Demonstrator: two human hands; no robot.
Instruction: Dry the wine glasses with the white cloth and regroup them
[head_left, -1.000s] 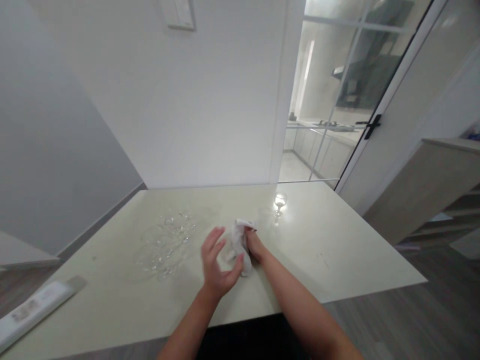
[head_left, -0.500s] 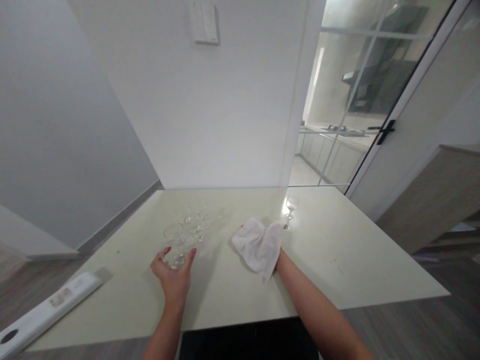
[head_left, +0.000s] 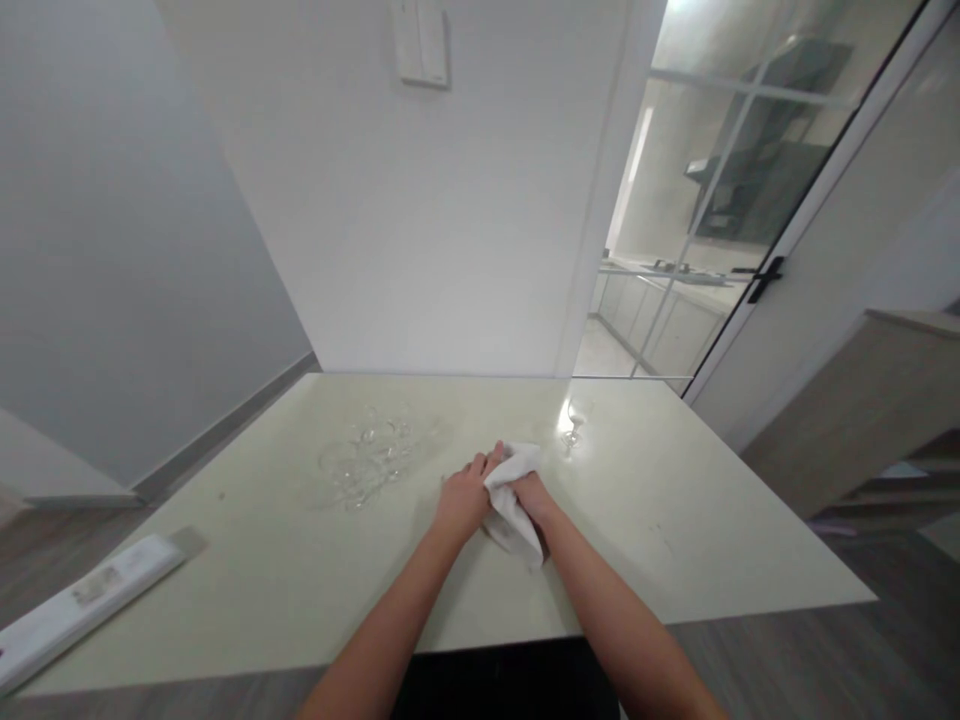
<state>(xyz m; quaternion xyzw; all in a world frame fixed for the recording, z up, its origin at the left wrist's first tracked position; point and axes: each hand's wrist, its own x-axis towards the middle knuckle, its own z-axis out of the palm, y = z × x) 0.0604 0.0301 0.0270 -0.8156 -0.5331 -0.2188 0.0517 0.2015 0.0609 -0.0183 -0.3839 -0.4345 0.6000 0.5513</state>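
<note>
A white cloth point(head_left: 517, 530) is bunched between my two hands, a little above or on the table; I cannot tell which. My right hand point(head_left: 531, 495) grips it from the right, its fingers mostly hidden in the folds. From the left, my left hand point(head_left: 466, 497) presses its bent fingers against the cloth. Whether anything is wrapped inside cannot be seen. Left of my hands stands a cluster of several clear stemmed glasses point(head_left: 367, 460), blurred and hard to separate. One clear stemmed glass point(head_left: 572, 425) stands alone behind and to the right of the cloth.
The pale table point(head_left: 720, 520) reaches to the white wall point(head_left: 435, 220). A long white object point(head_left: 97, 595), perhaps a power strip, lies at the left front edge. At the right is a glass-paned door point(head_left: 697, 190) with a black handle point(head_left: 766, 280).
My left hand has left the front of the glass cluster and moved right to the cloth. The cloth, spread over my right hand before, is now gathered between both hands.
</note>
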